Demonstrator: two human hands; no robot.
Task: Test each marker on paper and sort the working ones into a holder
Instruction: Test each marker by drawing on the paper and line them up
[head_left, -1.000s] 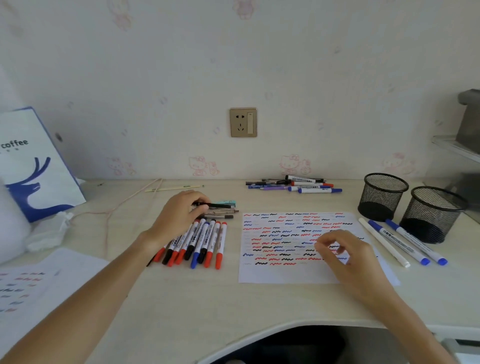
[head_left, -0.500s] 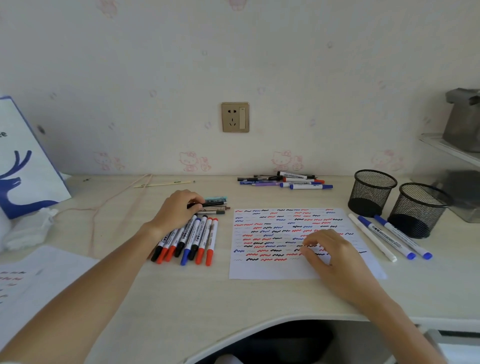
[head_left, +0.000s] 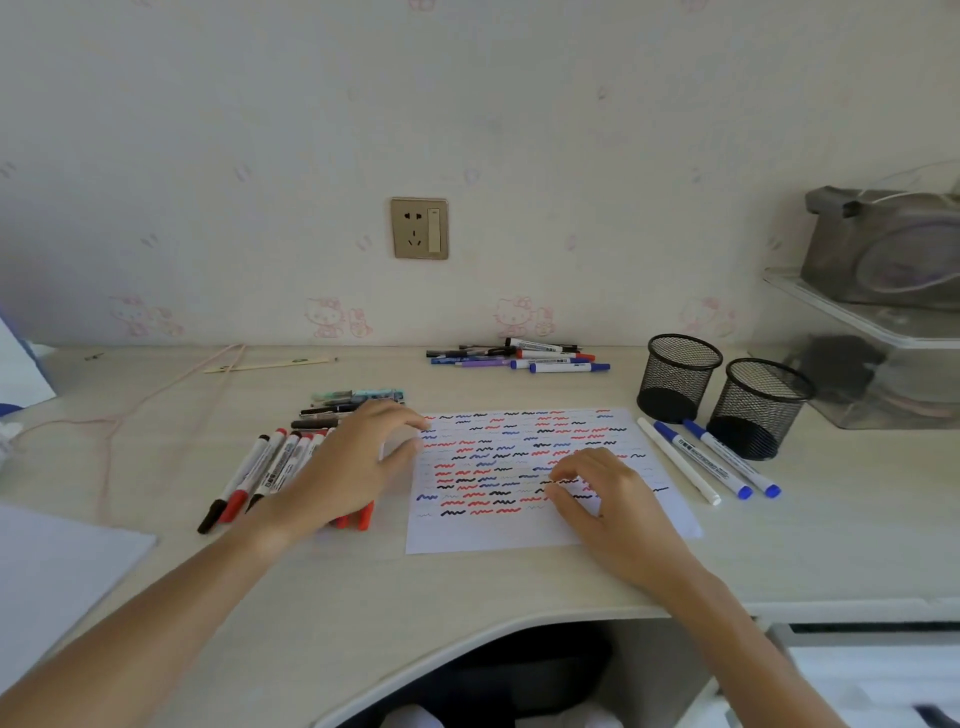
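Since a moment ago, my left hand (head_left: 349, 467) has moved from the far end of the marker row toward the paper (head_left: 524, 535), and now it lies over the row of markers (head_left: 260, 475) with its fingers loosely spread; its fingertips reach the left edge of the sheet. I cannot tell if it holds any marker under the palm. My right hand (head_left: 610, 499) rests on the paper, fingers curled with thumb and forefinger close together, pinching nothing that I can see. The sheet lies flat on the tabletop (head_left: 467, 587) and carries many short wavy lines in red, blue and black. Just right of it lie three capped markers (head_left: 709, 462), side by side. Behind them stand two black mesh holders (head_left: 675, 376), touching or almost touching. Farther back, near the wall, is another small pile of pens (head_left: 524, 357).
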